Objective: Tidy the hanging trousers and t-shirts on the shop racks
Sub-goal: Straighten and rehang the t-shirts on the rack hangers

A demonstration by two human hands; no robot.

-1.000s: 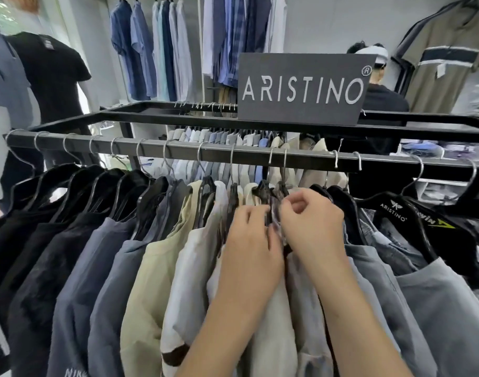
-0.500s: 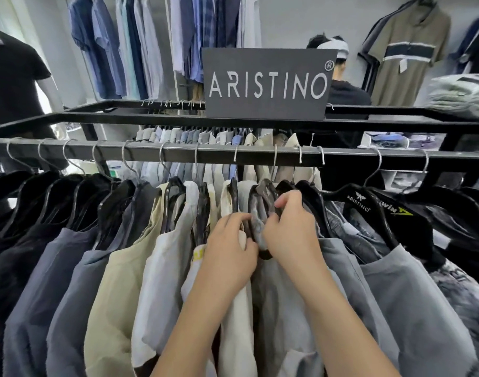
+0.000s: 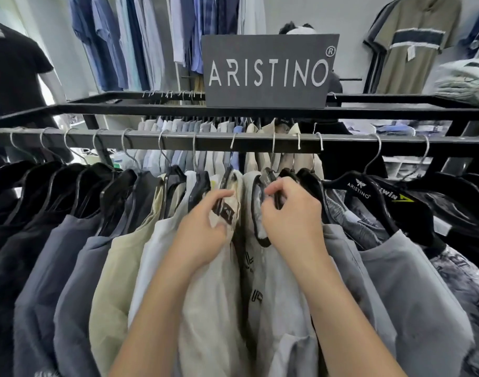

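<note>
Shop racks fill the room, and the near black rail [image 3: 178,141] carries a packed row of t-shirts on black hangers. Below the rail's middle, the left hand [image 3: 203,232] pinches the collar of a cream t-shirt [image 3: 219,281], while the right hand [image 3: 292,216] grips a hanger [image 3: 260,213] (holding a pale grey t-shirt [image 3: 282,295]). Behind the rail stands an ARISTINO sign [image 3: 268,72].

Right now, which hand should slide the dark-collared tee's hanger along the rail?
Right. The right hand already pinches that hanger at the collar, below the rail. The left hand is busy on the cream tee beside it.
</note>
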